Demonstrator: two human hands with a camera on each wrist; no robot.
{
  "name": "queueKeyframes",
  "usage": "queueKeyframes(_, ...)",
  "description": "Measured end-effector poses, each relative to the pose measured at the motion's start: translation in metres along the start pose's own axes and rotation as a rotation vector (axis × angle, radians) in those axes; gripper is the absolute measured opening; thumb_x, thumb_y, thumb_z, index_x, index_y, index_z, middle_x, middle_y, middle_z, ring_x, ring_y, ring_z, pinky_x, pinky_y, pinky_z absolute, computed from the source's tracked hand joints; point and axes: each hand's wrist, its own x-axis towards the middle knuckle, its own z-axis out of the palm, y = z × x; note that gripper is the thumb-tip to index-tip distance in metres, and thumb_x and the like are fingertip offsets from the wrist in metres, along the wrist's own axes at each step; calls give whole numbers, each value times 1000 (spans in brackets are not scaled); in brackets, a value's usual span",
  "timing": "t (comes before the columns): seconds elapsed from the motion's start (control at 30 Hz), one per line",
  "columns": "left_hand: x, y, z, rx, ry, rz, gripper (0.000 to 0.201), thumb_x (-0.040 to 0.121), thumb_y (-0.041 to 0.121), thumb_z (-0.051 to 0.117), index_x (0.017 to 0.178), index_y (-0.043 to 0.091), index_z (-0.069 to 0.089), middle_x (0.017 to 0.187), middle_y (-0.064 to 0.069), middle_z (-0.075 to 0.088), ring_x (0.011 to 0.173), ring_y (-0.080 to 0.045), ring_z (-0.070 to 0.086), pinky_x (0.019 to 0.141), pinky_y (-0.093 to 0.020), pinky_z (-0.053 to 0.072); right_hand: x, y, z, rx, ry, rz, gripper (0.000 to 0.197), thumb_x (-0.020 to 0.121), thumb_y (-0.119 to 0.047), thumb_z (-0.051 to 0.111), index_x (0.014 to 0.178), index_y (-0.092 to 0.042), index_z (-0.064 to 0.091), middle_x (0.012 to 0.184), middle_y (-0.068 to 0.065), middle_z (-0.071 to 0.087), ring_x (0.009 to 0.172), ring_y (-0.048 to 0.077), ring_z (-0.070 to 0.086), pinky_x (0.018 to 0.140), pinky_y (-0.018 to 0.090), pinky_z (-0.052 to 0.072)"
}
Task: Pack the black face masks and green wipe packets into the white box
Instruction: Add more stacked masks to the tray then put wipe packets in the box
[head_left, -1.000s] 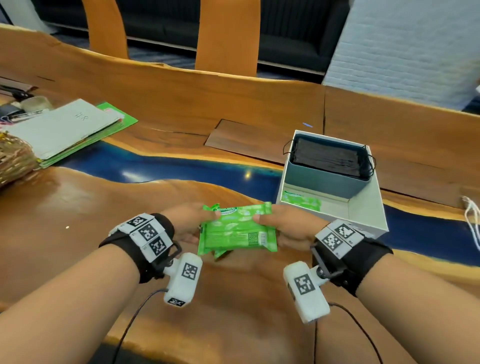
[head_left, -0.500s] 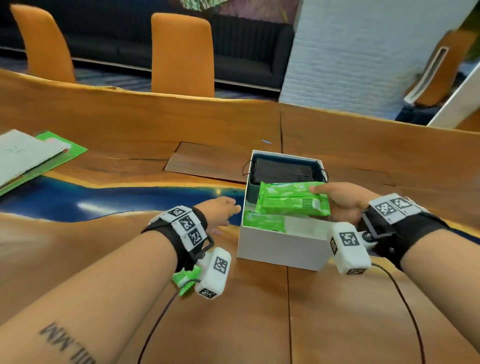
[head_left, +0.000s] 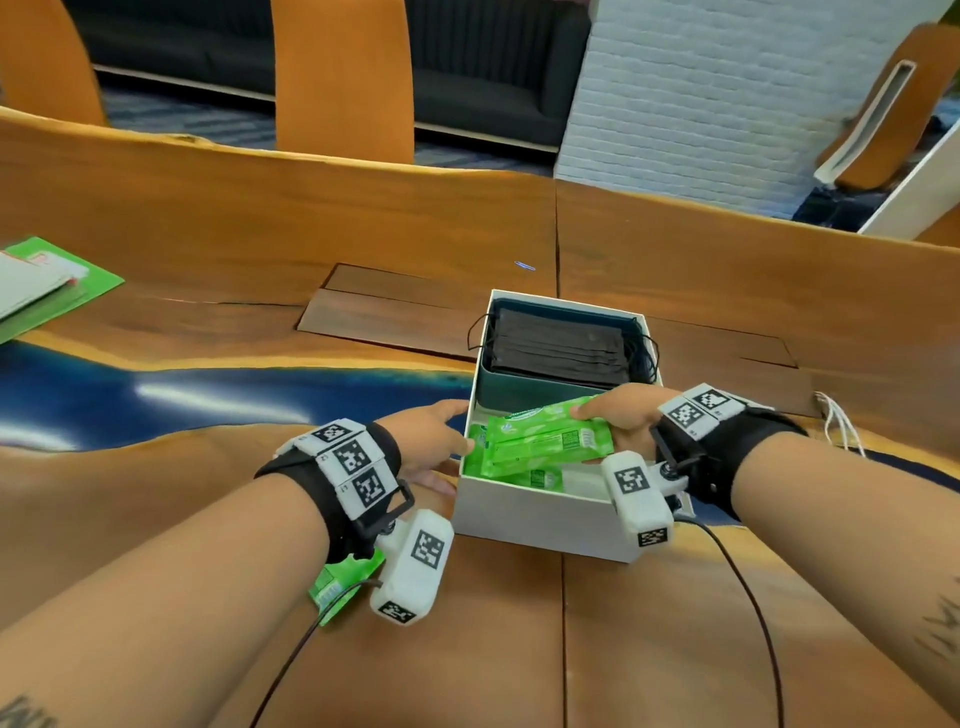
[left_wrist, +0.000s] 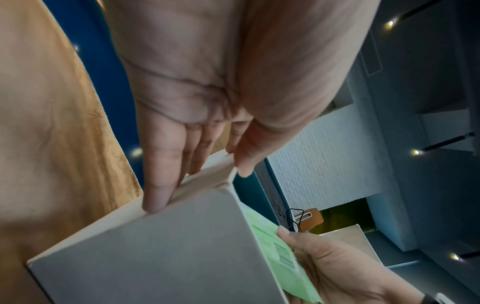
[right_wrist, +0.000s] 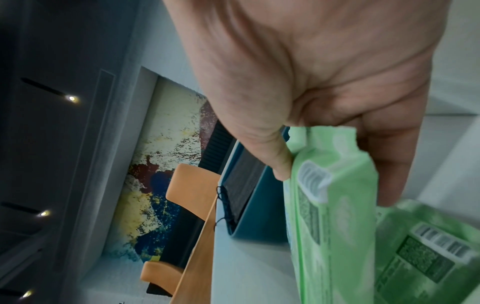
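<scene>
While the right hand (head_left: 626, 415) lowers a green packet (head_left: 545, 441) into the near part of the box (head_left: 530, 512), thumb on top & fingers curled under its right end, pinching it, the left hand (head_left: 431, 441) steadies the box's left wall: fingers straight & together along the outside, thumb over the rim. Wrist view shows that grip well (left_wrist: 182, 144).

Packet hangs tilted, left end lower, just above a 2nd packet (head_left: 524, 475) already lying on the box floor. Masks (head_left: 558, 345) sit stacked in a dark tray (head_left: 485, 384) filling the far part of the box, ear loops spilling over the sides. A 3rd packet (head_left: 343, 584) lies on the table (head_left: 675, 623) near-left, half hidden under the left wrist.

Handling, as I judge it: packet looks light, soft, floppy, w/ slick film wrap, so an end pinch lets it sag and could slip. Better to take it across the short width, mid-body, thumb on top, fingers under, and lay it flat. Not fragile, can be dropped from low. Box looks like light card, prob. slides easily, hence the bracing hand. Masks are limp; loops snag, so tuck them in.
</scene>
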Motion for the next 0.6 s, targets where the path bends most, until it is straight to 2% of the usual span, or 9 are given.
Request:
queueKeyframes(0.1, 0, -1, -1, -4, -7, 11, 53, 96, 2, 45, 140, 31, 35, 124, -11, 61, 88, -20, 63, 83, -42, 54, 17, -4, 2, -125, -25, 68, 29, 92, -24, 58, 109, 0, 61, 109, 19, 69, 108, 35, 64, 101, 51, 45)
queueKeyframes(0.2, 0, -3, -2, -11, -5, 10, 53, 96, 3, 45, 140, 32, 34, 124, -11, 61, 89, -20, 63, 82, -41, 55, 36, -2, 0, -187, -53, 98, 39, 94, -20, 53, 124, 5, 54, 123, 23, 62, 114, 35, 58, 105, 49, 39)
queueKeyframes(0.27, 0, -3, -2, -12, -10, 5, 54, 96, 4, 45, 141, 32, 33, 126, -11, 61, 90, -21, 63, 80, -40, 56, 44, 0, -1, -211, -62, 122, 50, 89, -19, 57, 131, 7, 48, 132, 25, 54, 110, 35, 54, 108, 52, 36)
queueKeyframes(0.33, -1, -3, -2, -16, -13, 3, 54, 97, 4, 45, 141, 32, 33, 125, -11, 61, 90, -21, 63, 79, -39, 55, 35, -5, 4, -238, -40, 141, 58, 86, -19, 60, 134, 8, 43, 132, 28, 53, 107, 36, 56, 105, 58, 37)
queueKeyframes(0.4, -1, -3, -2, -19, -8, 3, 54, 97, 4, 45, 141, 32, 33, 123, -9, 62, 87, -18, 63, 79, -39, 56, 18, -10, 9, -237, -19, 140, 57, 93, -18, 53, 139, 7, 32, 133, 30, 50, 110, 37, 54, 105, 50, 39)
queueKeyframes(0.43, -1, -2, -1, -19, -4, 3, 53, 97, 4, 45, 141, 32, 33, 121, -8, 63, 85, -18, 63, 78, -39, 55, 13, -10, 10, -226, -7, 141, 56, 96, -18, 49, 139, 11, 26, 131, 30, 51, 112, 37, 53, 103, 47, 40)
queueKeyframes(0.5, -1, -2, 0, -19, 2, 8, 53, 97, 4, 44, 141, 31, 34, 112, -6, 64, 82, -16, 63, 76, -38, 55, 12, -5, 8, -192, 2, 154, 58, 97, -18, 48, 141, 10, 22, 118, 28, 55, 117, 38, 54, 103, 49, 41)
queueKeyframes(0.53, 0, -2, 0, -21, 7, 6, 52, 97, 3, 44, 140, 31, 34, 106, -5, 65, 81, -16, 63, 75, -37, 55, 10, -4, 6, -191, -9, 155, 58, 97, -18, 48, 142, 8, 23, 116, 27, 56, 118, 38, 54, 101, 50, 43)
queueKeyframes(0.6, -1, -2, 1, -19, 11, 1, 53, 97, 3, 43, 140, 31, 34, 102, -4, 65, 80, -16, 62, 72, -36, 55, 5, -3, 3, -166, -35, 151, 57, 97, -19, 47, 142, 7, 22, 116, 27, 56, 108, 37, 58, 85, 45, 50)
